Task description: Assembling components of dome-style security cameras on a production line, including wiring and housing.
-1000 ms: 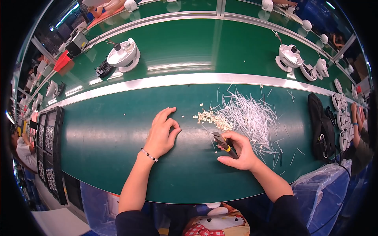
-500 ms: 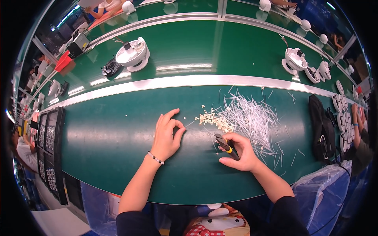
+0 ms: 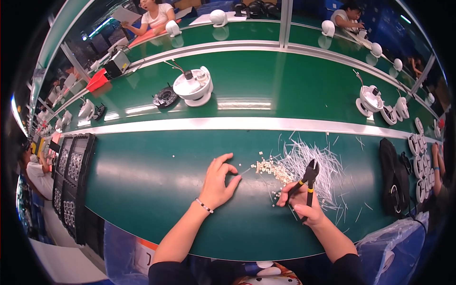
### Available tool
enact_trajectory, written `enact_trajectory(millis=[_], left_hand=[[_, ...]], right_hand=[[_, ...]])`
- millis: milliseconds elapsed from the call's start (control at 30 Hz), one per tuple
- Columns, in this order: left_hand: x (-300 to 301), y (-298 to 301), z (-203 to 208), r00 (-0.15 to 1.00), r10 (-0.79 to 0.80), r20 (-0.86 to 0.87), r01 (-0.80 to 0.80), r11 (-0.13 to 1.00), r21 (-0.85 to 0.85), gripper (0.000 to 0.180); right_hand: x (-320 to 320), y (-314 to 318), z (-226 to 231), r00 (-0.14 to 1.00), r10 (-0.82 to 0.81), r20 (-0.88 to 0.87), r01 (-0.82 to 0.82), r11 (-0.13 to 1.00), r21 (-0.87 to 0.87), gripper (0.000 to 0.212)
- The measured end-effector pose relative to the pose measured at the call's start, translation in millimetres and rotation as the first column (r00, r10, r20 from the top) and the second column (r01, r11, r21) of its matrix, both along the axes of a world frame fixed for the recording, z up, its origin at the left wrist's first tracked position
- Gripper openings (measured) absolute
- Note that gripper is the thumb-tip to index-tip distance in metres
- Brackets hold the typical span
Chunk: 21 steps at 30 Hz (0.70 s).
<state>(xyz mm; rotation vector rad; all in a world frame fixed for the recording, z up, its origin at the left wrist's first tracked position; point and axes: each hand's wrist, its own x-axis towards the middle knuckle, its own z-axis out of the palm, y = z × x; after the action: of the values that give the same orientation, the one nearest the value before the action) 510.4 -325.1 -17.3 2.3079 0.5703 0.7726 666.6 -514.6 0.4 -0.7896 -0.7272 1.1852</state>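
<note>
Left hand [image 3: 216, 184] seemingly pinching a thin white strip [image 3: 246, 171] left of the white plastic-strip heap [image 3: 300, 153]; right hand [image 3: 314, 212] gripping black yellow-banded cutters [image 3: 310, 176] near it. Probably trimming; next needing aligned cutters.

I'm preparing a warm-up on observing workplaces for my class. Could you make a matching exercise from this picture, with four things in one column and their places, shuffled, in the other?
Things
1. Cutting pliers
2. Beaded bracelet
3. Black tray
4. Pile of white strips

Places
A. At the wrist of the left hand
B. Next to the small cream pieces
C. Held in the right hand
D. At the left end of the near green table

Right pairs: 1-C, 2-A, 3-D, 4-B
</note>
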Motion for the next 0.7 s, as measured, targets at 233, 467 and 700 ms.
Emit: enact_trajectory(millis=[233,467,700], left_hand=[[24.3,41.5,-4.7,0.878,0.234,0.417,-0.064,0.921,-0.383,0.019],[132.8,151.5,25.8,0.769,0.553,0.322,0.33,0.089,-0.94,0.066],[183.5,178.7,10.5,0.433,0.85,0.301,0.416,0.107,-0.903,0.044]], right_hand=[[8.3,-0.9,4.4,0.984,0.044,-0.172,-0.042,0.999,0.016,0.045],[16.7,-4.1,3.5,0.997,-0.004,-0.073,0.005,1.0,0.007,0.045],[26.2,-7.8,10.3,0.992,-0.054,-0.114,0.059,0.997,0.043,0.045]])
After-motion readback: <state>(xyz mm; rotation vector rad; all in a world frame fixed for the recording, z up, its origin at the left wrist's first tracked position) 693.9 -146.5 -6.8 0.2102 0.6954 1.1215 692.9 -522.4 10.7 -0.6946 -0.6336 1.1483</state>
